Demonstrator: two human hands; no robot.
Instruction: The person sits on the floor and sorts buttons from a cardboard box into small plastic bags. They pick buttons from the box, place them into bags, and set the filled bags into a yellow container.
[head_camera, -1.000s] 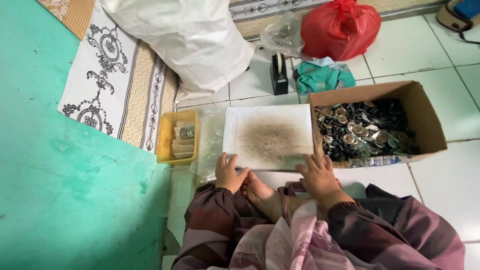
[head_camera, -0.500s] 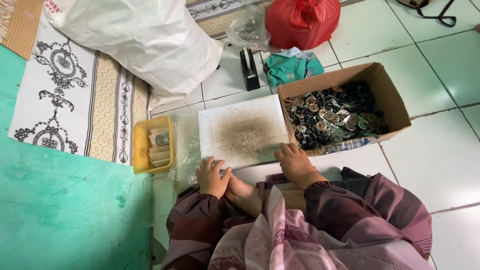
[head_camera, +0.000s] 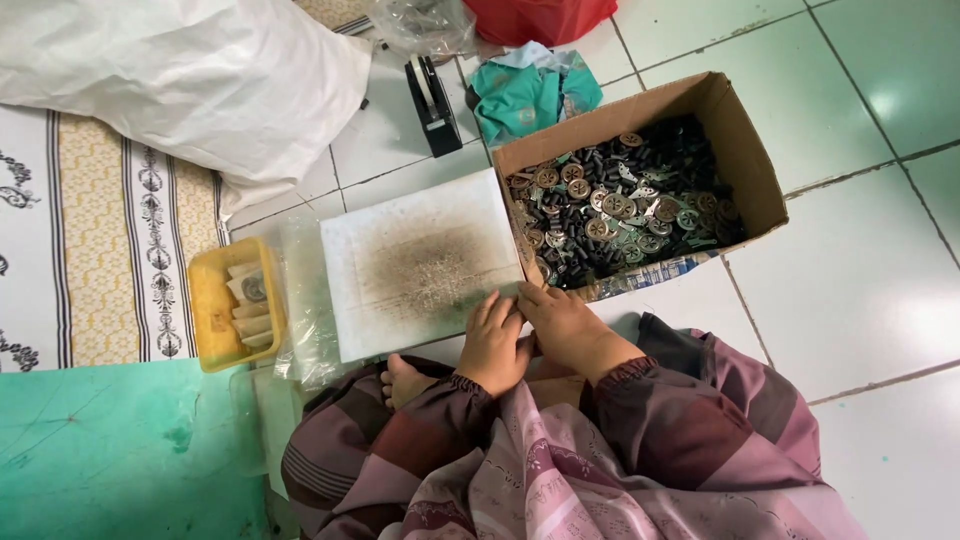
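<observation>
- You are sitting on a white tiled floor (head_camera: 880, 230), with a patterned mat (head_camera: 110, 250) at 9 o'clock and a green sheet (head_camera: 110, 450) at 7 o'clock.
- A big white sack (head_camera: 180, 80) lies at 11 o'clock.
- The cardboard box (head_camera: 745, 150) at 1 o'clock is full of round metal discs and small dark pieces; judging by that, most of the stock is yet to be handled.
- The white board (head_camera: 410, 260), stained dark in its middle, lies flat right in front of you, touching the box; nothing lies on it.
- Your left hand (head_camera: 493, 345) rests on the board's near edge, fingers loosely curled; I cannot tell whether it holds anything.
- Your right hand (head_camera: 565, 325) lies just beside it, touching it, fingers bent at the board's near corner, with nothing visibly held.
- The yellow tray (head_camera: 212, 310) at 9 o'clock holds a few pale packets.
- A black tape dispenser (head_camera: 433, 95) stands at 12 o'clock.
</observation>
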